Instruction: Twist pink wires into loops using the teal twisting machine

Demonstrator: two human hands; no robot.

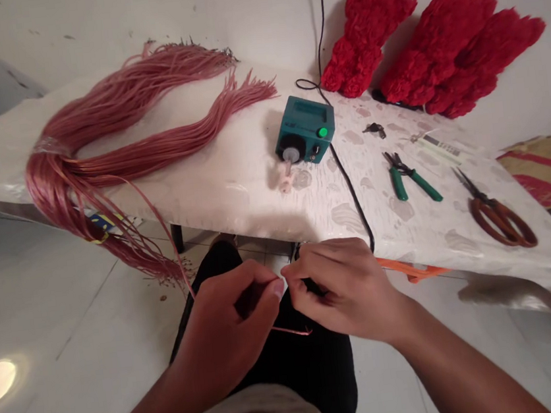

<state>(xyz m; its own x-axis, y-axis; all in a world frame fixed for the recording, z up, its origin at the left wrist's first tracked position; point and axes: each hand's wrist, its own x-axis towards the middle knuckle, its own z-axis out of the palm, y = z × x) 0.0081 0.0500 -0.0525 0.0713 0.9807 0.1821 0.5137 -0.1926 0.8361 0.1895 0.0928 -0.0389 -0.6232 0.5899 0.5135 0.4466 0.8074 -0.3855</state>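
Note:
My left hand (234, 324) is closed in a pinch above my lap, with a thin pink wire (292, 330) running through it. One length rises from this hand toward the bundle, and a short end pokes out below the fingers. My right hand (339, 285) is also pinched, its fingertips almost meeting those of the left. Whatever lies between the right fingertips is too small to make out. A large bundle of pink wires (140, 155) lies folded on the table at left, its lower ends hanging over the edge.
On the table (235, 198) stands a small teal machine (304, 130) with a black cord (354, 197). Further right lie green-handled pliers (409, 178), brown-handled scissors (500, 214) and a small dark piece (375, 130). Red flower bunches (457, 53) lean against the wall.

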